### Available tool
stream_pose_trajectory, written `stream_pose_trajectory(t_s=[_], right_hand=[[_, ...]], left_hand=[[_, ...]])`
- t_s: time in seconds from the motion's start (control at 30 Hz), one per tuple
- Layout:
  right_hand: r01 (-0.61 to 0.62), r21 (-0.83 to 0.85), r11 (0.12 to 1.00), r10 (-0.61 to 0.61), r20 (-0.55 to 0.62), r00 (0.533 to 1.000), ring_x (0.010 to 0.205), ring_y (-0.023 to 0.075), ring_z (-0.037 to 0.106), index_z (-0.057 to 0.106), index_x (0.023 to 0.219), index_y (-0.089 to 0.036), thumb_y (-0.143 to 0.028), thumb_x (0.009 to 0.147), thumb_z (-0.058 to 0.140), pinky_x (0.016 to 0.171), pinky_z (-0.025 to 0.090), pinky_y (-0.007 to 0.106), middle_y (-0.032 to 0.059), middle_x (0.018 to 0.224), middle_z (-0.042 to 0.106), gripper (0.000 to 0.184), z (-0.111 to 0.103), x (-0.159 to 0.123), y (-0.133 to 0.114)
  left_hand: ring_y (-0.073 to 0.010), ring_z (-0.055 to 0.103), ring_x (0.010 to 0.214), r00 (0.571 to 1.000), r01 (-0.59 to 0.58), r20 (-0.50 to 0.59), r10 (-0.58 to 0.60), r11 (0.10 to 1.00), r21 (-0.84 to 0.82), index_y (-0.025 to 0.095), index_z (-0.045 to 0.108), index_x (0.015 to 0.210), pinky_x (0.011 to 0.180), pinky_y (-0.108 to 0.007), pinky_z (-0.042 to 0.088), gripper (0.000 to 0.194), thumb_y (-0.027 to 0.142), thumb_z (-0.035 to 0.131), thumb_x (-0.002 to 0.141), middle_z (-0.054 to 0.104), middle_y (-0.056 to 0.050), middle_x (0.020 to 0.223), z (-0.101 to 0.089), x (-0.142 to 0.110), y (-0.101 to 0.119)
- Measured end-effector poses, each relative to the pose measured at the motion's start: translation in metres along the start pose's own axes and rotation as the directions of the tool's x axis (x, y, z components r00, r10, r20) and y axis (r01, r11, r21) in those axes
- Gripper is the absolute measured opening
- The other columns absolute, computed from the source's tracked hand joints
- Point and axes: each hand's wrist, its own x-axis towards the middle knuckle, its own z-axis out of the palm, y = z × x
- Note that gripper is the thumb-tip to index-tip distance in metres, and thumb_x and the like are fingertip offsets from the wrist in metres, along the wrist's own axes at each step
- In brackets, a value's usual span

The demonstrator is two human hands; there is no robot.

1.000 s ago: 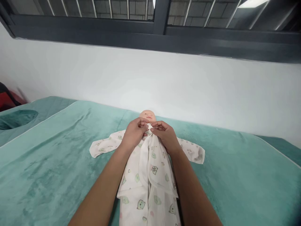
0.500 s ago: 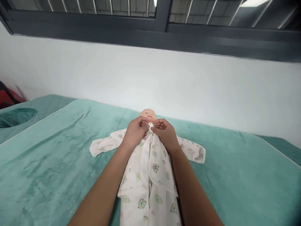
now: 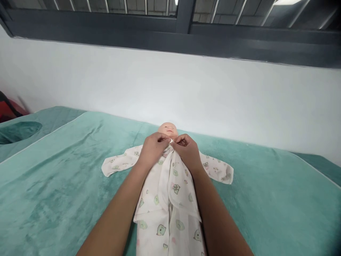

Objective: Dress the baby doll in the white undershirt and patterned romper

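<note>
A baby doll [image 3: 168,128] lies on its back, its head toward the wall, dressed in a white baby jacket [image 3: 177,177] with green and pink animal prints. My left hand [image 3: 153,147] and my right hand [image 3: 188,149] meet at the collar just under the doll's chin. Each pinches an edge of the jacket's neckline between thumb and fingers. The front panels overlap down the middle. Both sleeves stretch out sideways. Matching white printed pants [image 3: 157,240] show below the hem. Any fastener at the collar is hidden by my fingers.
A teal velvety sheet [image 3: 80,185] covers the bed, with a round hollow [image 3: 20,132] at its left. Behind it rises a white wall [image 3: 170,89] under a dark window frame [image 3: 133,33] with metal bars. Something red and black [image 3: 9,108] sits at the far left.
My fingers have closed in slightly at the collar, the left fingers curling tighter on the fabric. The doll and its clothes lie almost as before.
</note>
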Motion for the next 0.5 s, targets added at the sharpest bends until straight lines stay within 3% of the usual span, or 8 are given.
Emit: stream_pose_trajectory(t_s=[0.27, 0.5], right_hand=[[0.027, -0.071, 0.997, -0.027, -0.002, 1.0, 0.065, 0.0137, 0.052, 0.05, 0.072, -0.022, -0.032, 0.071, 0.067, 0.061, 0.041, 0.026, -0.003, 0.069, 0.056, 0.02, 0.0024, 0.0024, 0.0026], [0.079, -0.062, 0.995, -0.077, 0.046, 0.996, 0.071, 0.0143, 0.054, 0.057, 0.083, -0.023, -0.026, 0.073, 0.062, 0.067, 0.043, 0.027, -0.0019, 0.078, 0.058, 0.012, 0.0022, 0.0025, 0.0025]], left_hand=[[-0.0126, 0.053, 0.061, 0.995, -0.063, 0.071, 0.064, 0.998, -0.026, 0.02, 0.073, 0.084, 0.06, -0.024, 0.042, 0.016, 0.032, 0.066, 0.076, 0.063, 0.0, 0.071, -0.004, 0.0021, -0.006], [-0.0129, 0.053, 0.064, 0.99, -0.115, 0.085, 0.116, 0.993, -0.007, 0.022, 0.074, 0.087, 0.06, -0.023, 0.041, 0.017, 0.033, 0.064, 0.078, 0.061, 0.0, 0.075, -0.0041, 0.0039, -0.009]])
